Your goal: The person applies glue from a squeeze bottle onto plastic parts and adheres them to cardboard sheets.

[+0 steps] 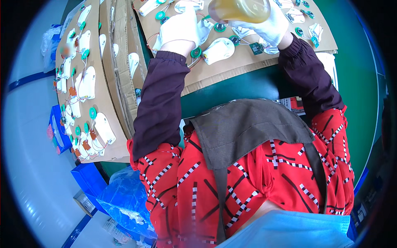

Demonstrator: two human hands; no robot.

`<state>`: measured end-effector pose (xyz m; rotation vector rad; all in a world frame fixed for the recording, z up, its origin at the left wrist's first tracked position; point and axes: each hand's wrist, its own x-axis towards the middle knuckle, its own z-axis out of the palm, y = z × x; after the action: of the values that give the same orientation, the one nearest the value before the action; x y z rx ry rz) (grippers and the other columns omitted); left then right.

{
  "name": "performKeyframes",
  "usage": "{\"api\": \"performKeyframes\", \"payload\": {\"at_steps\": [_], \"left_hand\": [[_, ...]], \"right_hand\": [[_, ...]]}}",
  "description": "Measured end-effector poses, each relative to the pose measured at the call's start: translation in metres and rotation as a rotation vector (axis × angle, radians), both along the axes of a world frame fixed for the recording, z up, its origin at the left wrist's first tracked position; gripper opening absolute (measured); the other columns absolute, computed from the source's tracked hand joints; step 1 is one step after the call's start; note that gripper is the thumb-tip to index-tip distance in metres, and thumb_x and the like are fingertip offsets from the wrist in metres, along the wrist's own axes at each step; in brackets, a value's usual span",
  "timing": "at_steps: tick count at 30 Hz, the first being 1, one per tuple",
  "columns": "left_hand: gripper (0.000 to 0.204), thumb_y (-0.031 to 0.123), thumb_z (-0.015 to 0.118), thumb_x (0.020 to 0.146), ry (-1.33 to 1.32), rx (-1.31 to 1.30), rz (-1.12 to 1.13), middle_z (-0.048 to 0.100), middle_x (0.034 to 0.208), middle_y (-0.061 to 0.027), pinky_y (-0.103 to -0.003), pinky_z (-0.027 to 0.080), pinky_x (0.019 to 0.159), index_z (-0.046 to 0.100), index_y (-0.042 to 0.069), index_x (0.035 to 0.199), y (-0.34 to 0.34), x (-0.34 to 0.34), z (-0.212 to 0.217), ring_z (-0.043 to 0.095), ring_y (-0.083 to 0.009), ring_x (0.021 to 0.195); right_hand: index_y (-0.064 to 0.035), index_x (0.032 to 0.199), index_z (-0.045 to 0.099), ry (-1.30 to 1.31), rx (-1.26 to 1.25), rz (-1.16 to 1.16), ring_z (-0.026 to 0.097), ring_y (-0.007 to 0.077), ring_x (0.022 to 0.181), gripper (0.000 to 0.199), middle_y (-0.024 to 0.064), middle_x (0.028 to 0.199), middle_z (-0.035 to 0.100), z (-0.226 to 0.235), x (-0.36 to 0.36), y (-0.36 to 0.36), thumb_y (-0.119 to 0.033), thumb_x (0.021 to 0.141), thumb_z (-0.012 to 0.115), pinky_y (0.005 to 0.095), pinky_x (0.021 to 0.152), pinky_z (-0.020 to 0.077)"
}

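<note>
My right hand (271, 29), in a white glove, grips a rounded bottle (242, 10) of amber liquid. The bottle is tilted above the cardboard sheet, and the frame's upper edge cuts it off. To its left, my gloved left hand (180, 29) is low over the small white plastic housings; its fingertips are mostly hidden, so I cannot tell whether it holds one. Between the wrists lies a white housing (219, 50) with wires. Close by are a round green part (196, 53) and a small green circuit board (256, 48).
Under the parts is a brown cardboard sheet (244, 68) on a green tabletop (231, 87). More cardboard (118, 144) at left bears several wired white housings (104, 128). Blue bins (89, 180) and a blue plastic bag (126, 198) stand below left.
</note>
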<state>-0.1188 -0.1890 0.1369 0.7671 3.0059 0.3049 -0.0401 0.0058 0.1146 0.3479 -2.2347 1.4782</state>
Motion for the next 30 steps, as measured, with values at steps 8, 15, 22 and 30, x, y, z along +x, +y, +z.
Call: {"api": "performKeyframes", "payload": {"at_steps": [8, 15, 22, 30], "left_hand": [[0.048, 0.04, 0.054, 0.085, -0.05, -0.048, -0.006, 0.066, 0.092, -0.0229, -0.045, 0.051, 0.078, 0.058, 0.002, 0.114, -0.006, 0.0, 0.002, 0.065, -0.0378, 0.087], [0.038, 0.041, 0.056, 0.084, -0.112, 0.095, -0.058, 0.067, 0.092, -0.0181, -0.043, 0.051, 0.078, 0.066, 0.009, 0.102, -0.011, 0.005, 0.009, 0.065, -0.0346, 0.087], [0.037, 0.04, 0.057, 0.085, -0.066, 0.115, -0.008, 0.067, 0.092, -0.0182, -0.042, 0.051, 0.077, 0.066, 0.009, 0.103, -0.01, 0.004, -0.001, 0.065, -0.0338, 0.088], [0.053, 0.047, 0.064, 0.08, 0.201, -0.095, -0.153, 0.068, 0.087, -0.0171, -0.04, 0.053, 0.07, 0.057, 0.006, 0.114, -0.012, -0.014, -0.035, 0.067, -0.032, 0.08]], "right_hand": [[-0.0039, 0.126, 0.05, -0.009, 0.059, 0.047, 0.059, 0.018, 0.105, 0.074, 0.0087, 0.117, 0.061, 0.006, 0.004, 0.005, -0.016, 0.064, 0.088, 0.0344, 0.092, 0.0477], [-0.0034, 0.124, 0.052, -0.094, -0.145, 0.254, 0.06, 0.0187, 0.105, 0.061, 0.0087, 0.114, 0.063, 0.014, 0.01, 0.004, -0.008, 0.071, 0.082, 0.0348, 0.091, 0.0483], [-0.0036, 0.126, 0.051, -0.054, -0.06, 0.116, 0.06, 0.0196, 0.103, 0.063, 0.0092, 0.115, 0.063, 0.007, 0.012, 0.007, -0.011, 0.072, 0.082, 0.0354, 0.093, 0.0465], [-0.003, 0.126, 0.051, 0.019, 0.054, 0.023, 0.06, 0.0194, 0.104, 0.069, 0.0099, 0.117, 0.062, 0.0, 0.006, 0.005, -0.016, 0.068, 0.086, 0.0352, 0.093, 0.0467]]}}
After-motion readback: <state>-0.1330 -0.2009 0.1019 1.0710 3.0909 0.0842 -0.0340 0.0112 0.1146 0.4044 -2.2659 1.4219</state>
